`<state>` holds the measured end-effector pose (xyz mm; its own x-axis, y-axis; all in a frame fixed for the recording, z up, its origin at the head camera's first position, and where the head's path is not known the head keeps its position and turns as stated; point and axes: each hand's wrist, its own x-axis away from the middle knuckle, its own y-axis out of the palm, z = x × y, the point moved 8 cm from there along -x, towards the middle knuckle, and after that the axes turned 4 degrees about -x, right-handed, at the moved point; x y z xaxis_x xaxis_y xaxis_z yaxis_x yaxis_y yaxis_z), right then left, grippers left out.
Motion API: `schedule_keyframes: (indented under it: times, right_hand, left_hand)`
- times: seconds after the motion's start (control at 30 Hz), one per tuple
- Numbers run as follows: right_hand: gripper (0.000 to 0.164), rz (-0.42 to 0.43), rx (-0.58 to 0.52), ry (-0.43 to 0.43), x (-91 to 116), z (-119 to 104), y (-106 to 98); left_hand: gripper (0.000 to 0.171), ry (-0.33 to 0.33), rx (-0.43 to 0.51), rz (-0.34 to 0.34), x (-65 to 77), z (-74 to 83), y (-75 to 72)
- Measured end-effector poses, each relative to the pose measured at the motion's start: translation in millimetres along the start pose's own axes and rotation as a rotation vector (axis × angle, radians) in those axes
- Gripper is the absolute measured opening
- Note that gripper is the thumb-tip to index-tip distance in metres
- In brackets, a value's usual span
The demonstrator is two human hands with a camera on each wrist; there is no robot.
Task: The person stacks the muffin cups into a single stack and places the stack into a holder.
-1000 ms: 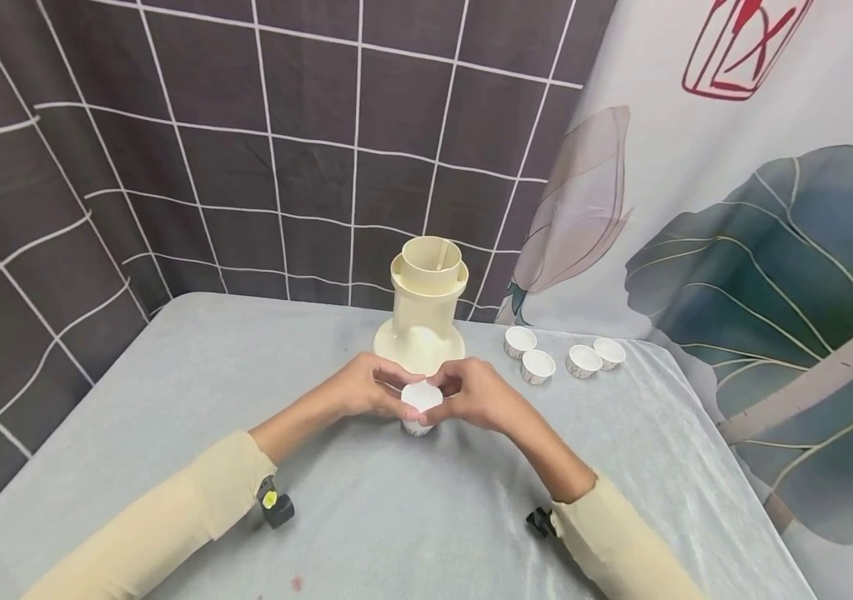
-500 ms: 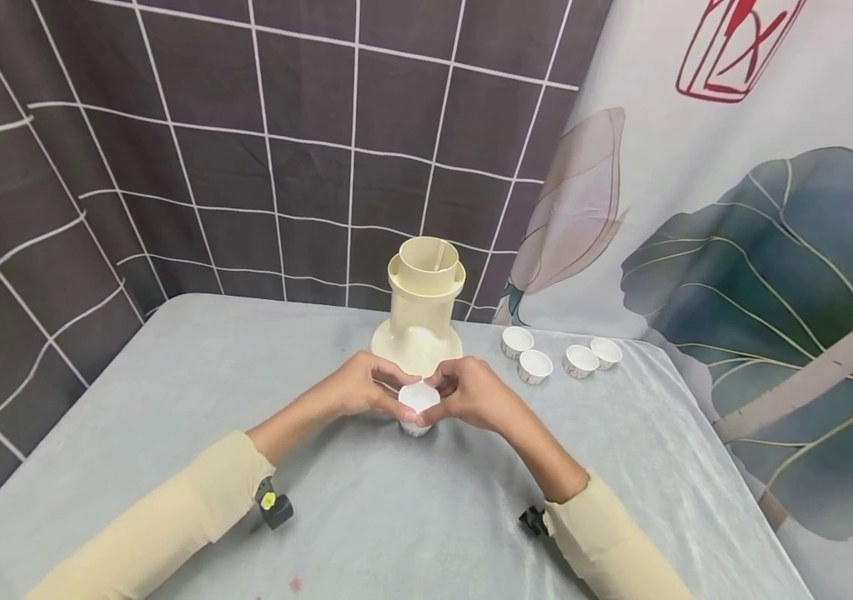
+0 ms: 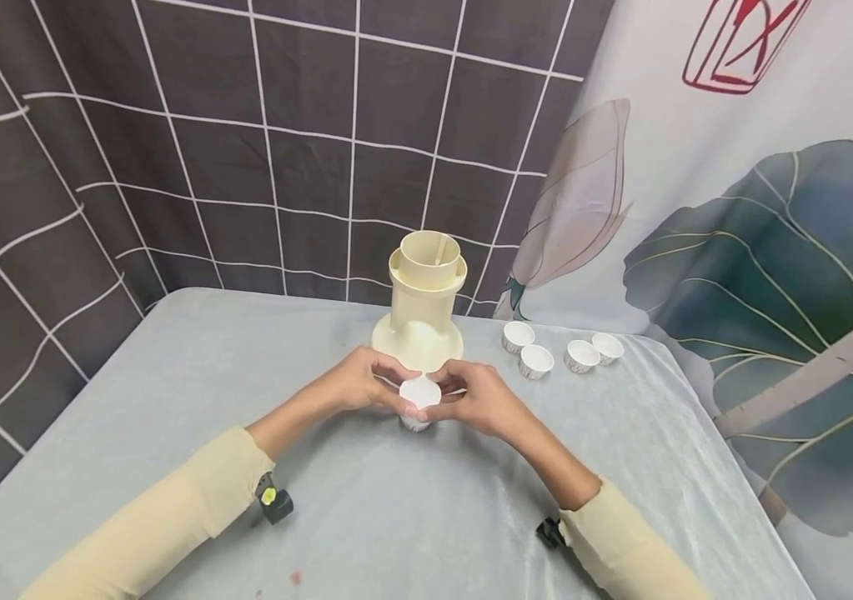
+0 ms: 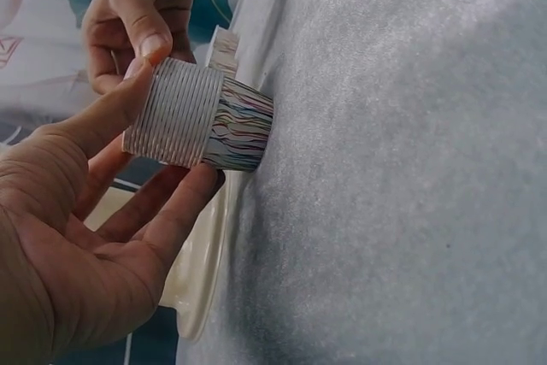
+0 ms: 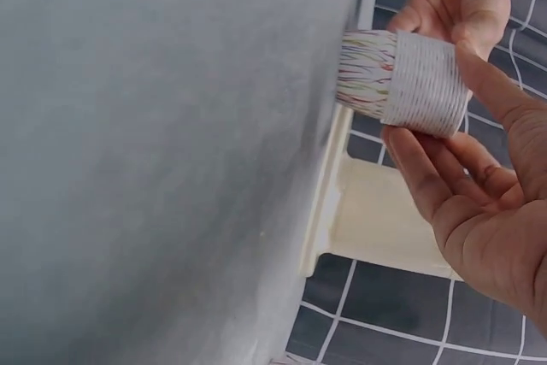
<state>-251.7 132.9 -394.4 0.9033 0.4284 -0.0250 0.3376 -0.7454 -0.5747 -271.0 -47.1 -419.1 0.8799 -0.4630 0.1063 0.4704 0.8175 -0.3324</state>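
Near the middle of the grey-blue table cover [image 3: 396,517], directly on the near side of a cream-coloured stand [image 3: 422,310], a stack of paper cups [image 4: 184,117] is held upright, mouth up. Left hand [image 3: 366,383]: grasping the stack from the left, thumb on the near side, fingers round the far side. Right hand [image 3: 480,402]: same grasp, mirrored, from the right; thumb tips meet or nearly meet at the near rim. Wrist views show closely spaced rims, nested, above one printed wall with wavy coloured lines; whether the base touches the cover cannot be told. Stand: flanged round base, upright cylinder, open tube at top with a slot. To the right of it, four loose cups, mouths up, in two close pairs: left pair [image 3: 535,362] and right pair [image 3: 582,357]. Both forearms in beige sleeves [image 3: 171,508], a small black device at each cuff. Far side and left: dark grid-patterned cloth [image 3: 306,167]. Far right: white hanging with leaf and flower print [image 3: 771,250].
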Motion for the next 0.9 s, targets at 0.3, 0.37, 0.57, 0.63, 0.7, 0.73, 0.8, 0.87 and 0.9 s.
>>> schedule_keyframes:
  times: [0.3, 0.37, 0.57, 0.63, 0.7, 0.73, 0.8, 0.87, 0.9]
  right_hand:
    - [0.045, -0.016, -0.011, -0.077, 6, -3, 0]
    - [0.045, -0.006, -0.01, -0.087, 7, -4, -1]
    - [0.041, 0.028, 0.003, -0.106, 11, -5, -7]
    - [0.04, 0.036, 0.012, -0.113, 12, -5, -10]
    - [0.04, 0.042, 0.021, -0.118, 14, -6, -12]
    - [0.039, 0.044, 0.024, -0.116, 14, -6, -13]
    - [0.039, 0.044, 0.03, -0.109, 16, -5, -15]
    - [0.04, 0.047, 0.041, -0.103, 17, -3, -17]
    - [0.04, 0.051, 0.047, -0.101, 17, -2, -19]
  left_hand:
    - [0.048, 0.001, 0.0, -0.006, 1.7, 0.5, 1.1]
    - [0.048, 0.001, -0.008, -0.007, 1.5, 1.1, 1.0]
    - [0.046, -0.004, -0.035, 0.003, 0.9, 1.6, -0.1]
    - [0.046, -0.005, -0.035, 0.006, 0.8, 1.1, -0.4]
    - [0.046, -0.007, -0.031, 0.007, 0.6, 0.4, -0.5]
    - [0.046, -0.01, -0.028, 0.006, 0.6, 0.0, -0.4]
    - [0.046, -0.017, -0.021, 0.005, 0.7, -0.8, -0.2]
    - [0.046, -0.022, -0.015, 0.003, 0.6, -1.4, 0.0]
    - [0.046, -0.023, -0.015, 0.002, 0.6, -1.4, 0.2]
